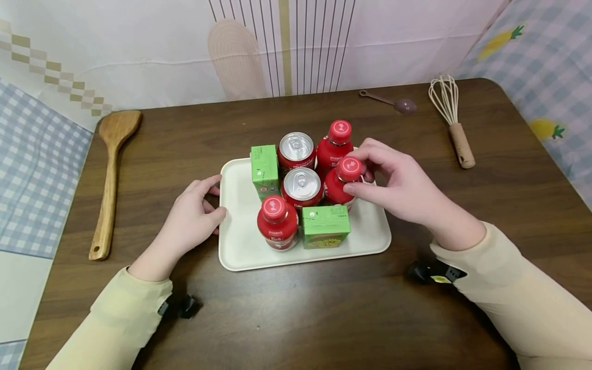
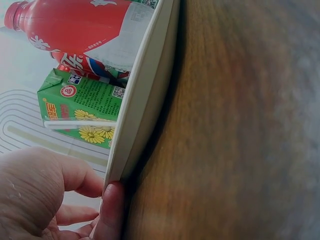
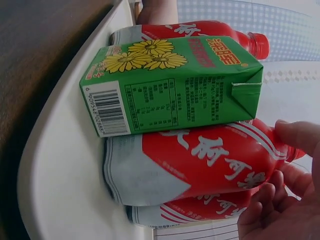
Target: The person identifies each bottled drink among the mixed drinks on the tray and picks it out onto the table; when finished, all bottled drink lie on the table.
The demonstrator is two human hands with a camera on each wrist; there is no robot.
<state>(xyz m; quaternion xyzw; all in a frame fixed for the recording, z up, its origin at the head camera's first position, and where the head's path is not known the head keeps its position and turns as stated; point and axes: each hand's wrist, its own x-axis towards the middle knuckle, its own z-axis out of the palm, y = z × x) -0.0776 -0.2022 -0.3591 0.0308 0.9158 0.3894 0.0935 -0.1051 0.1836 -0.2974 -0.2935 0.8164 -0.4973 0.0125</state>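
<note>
Clock set on the tray's middle, 12 away from the person.

Right hand (image 1: 401, 181): between 2 and 3. Thumb and fingers hold the held bottle (image 1: 336, 186), red with a red cap, near its neck; grip narrow, closed in around it. That bottle is at 2, among the drinks on the tray (image 1: 240, 226).

Left hand (image 1: 193, 218): at 9, pinching the tray's rim between thumb and fingers.

Other drinks on tray: far bottle (image 1: 330, 154), red, at 1; far can (image 1: 297, 147) at 12; near can (image 1: 302, 185) close to the dial's middle; near carton (image 1: 326, 227), green, between 4 and 5; near bottle (image 1: 277, 223), red, at 8; far carton (image 1: 265, 169), green, at 10. Left wrist view: white straw (image 2: 80, 123) on a carton's side.

Off the tray, on the dark wooden table (image 1: 287, 318): wooden spatula (image 1: 111, 174) at 9, whisk (image 1: 455, 131) at 2, small spoon (image 1: 405, 106) between 1 and 2.
</note>
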